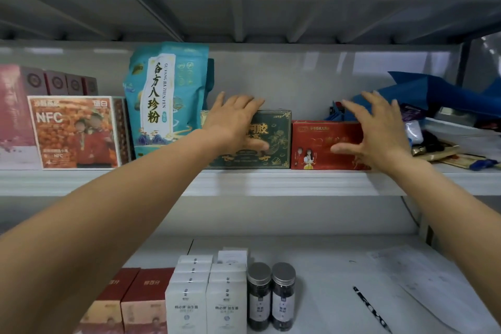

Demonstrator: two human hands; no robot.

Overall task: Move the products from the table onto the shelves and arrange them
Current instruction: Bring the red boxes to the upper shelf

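Note:
On the middle shelf (271, 183) a dark green box (275, 138) stands beside a red box (315, 141), their sides touching. My left hand (234, 122) lies over the green box's left part, with straight fingers across its top and the thumb on its front face. At the red box's right end is my right hand (379, 130), fingers spread above the box's top and thumb in front of its face. Whether it touches the box is unclear. A tall teal pouch (165, 100) stands just left of the green box.
An orange NFC box (76, 130) and several maroon boxes (55, 81) fill the shelf's left. Blue fabric (433, 95) and loose clutter lie at the right. On the shelf below stand red boxes (135, 298), white boxes (206, 298) and two dark jars (271, 295), with a pen (371, 309) and papers (423, 274).

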